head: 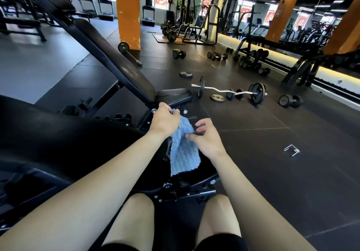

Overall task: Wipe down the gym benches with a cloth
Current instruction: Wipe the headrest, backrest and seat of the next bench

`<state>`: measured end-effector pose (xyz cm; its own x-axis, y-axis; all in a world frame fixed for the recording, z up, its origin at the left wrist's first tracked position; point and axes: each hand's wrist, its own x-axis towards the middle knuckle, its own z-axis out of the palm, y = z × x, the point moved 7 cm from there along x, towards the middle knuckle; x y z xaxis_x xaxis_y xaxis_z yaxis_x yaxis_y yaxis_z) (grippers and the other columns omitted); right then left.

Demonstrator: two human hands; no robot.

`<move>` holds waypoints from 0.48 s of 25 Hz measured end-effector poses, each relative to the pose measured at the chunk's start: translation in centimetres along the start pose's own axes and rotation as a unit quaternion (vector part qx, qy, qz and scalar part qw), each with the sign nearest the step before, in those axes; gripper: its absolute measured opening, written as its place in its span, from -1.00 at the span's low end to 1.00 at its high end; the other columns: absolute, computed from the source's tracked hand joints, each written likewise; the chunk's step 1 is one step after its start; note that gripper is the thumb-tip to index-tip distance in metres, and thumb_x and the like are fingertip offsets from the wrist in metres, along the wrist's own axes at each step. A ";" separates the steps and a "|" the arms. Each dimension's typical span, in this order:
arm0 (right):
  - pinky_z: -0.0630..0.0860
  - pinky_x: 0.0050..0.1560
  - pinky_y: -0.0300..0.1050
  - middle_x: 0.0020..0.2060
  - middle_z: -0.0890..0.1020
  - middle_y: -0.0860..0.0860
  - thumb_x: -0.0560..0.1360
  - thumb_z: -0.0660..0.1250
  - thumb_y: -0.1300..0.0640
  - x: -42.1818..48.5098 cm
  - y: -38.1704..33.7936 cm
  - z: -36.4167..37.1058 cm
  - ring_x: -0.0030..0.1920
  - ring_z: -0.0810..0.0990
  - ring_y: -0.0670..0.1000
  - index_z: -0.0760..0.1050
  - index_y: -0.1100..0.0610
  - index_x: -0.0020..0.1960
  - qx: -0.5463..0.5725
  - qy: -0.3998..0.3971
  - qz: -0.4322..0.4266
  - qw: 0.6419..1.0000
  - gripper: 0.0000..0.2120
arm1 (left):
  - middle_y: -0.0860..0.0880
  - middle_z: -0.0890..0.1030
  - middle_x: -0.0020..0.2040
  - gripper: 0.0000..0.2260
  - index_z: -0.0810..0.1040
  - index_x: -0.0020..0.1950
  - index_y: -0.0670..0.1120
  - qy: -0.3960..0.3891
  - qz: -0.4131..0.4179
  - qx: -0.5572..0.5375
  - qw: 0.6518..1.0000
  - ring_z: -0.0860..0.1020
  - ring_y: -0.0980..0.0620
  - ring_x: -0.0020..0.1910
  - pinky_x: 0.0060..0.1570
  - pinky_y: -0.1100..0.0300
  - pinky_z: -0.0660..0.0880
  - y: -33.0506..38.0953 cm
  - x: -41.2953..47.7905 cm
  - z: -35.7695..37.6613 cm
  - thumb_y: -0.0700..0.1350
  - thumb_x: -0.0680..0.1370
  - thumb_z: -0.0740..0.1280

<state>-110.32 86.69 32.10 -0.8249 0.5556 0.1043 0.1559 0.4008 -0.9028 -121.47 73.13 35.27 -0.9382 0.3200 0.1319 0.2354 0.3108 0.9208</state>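
Left side of the frame, near bench (58, 133): a big black pad that fills the lower left, with bolts and metal parts at its end by the person's knees.
Far bench (109, 55): black, with its long back tilted up toward the upper left and its small seat just above the hands.
Floor (263, 172): dark mats, with weights lying about on the right.
Pillar (127, 13): orange, standing at the top middle behind the far bench.
Bent bar (229, 91): silver with black plates at both ends, lying on the floor right of the far bench seat.
Dumbbell (290, 101): black, on the floor just right of the bent bar.
Cloth (184, 153): blue and bumpy, in the middle of the frame, hanging down in the air over the end of the near bench.
Left hand (165, 120): fingers curled, pinching the top corner of the cloth and holding it up.
Right hand (206, 137): thumb and fingers pinch the right edge of the cloth, lower down.
Metal clip (291, 150): small and shiny, alone on the floor at the right.
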 end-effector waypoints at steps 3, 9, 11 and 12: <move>0.57 0.21 0.02 0.03 0.70 0.02 0.52 0.38 0.09 2.1 1.9 1.4 0.08 0.66 0.03 0.65 0.01 0.05 0.109 -0.047 0.018 0.993 -0.86 | 0.00 0.53 -0.11 -0.77 0.41 0.05 -0.15 -0.016 -0.063 -0.076 0.995 0.60 -0.03 -0.05 -0.08 0.15 0.54 -1.3 2.2 3.1 0.03 0.66 0.26; 0.46 0.39 0.21 0.23 0.62 0.30 0.59 0.30 -0.04 12.6 8.8 4.4 0.26 0.61 0.27 0.59 0.22 0.29 0.424 -0.117 0.172 0.881 -0.58 | -0.22 0.66 0.04 -0.77 0.50 0.14 -0.19 -0.105 -0.213 -0.243 0.941 0.72 -0.15 -0.12 -0.12 0.06 0.68 -5.1 10.7 12.9 -0.31 0.62 0.09; 0.54 0.29 0.18 0.10 0.68 0.26 0.49 0.38 0.20 17.2 9.9 4.2 0.20 0.64 0.30 0.59 0.26 0.25 0.373 -0.092 0.207 0.900 -0.66 | -0.17 0.66 0.04 -0.71 0.51 0.23 -0.18 -0.095 -0.237 -0.207 0.944 0.71 -0.06 -0.08 -0.09 0.09 0.68 -6.5 14.8 15.1 -0.32 0.56 0.16; 0.56 0.24 0.18 0.03 0.68 0.26 0.44 0.36 0.29 18.8 10.4 4.1 0.16 0.65 0.32 0.56 0.30 0.24 0.352 -0.079 0.229 0.904 -0.63 | -0.13 0.65 0.04 -0.70 0.51 0.25 -0.13 -0.095 -0.249 -0.189 0.945 0.69 -0.03 -0.07 -0.05 0.07 0.68 -6.8 16.3 15.5 -0.29 0.55 0.21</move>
<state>-126.43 98.34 22.97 -0.8369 0.4133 -0.3589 0.1623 -0.4388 -0.8838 -134.42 90.15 25.50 -0.8380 0.3834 -0.3884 -0.3651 0.1351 0.9211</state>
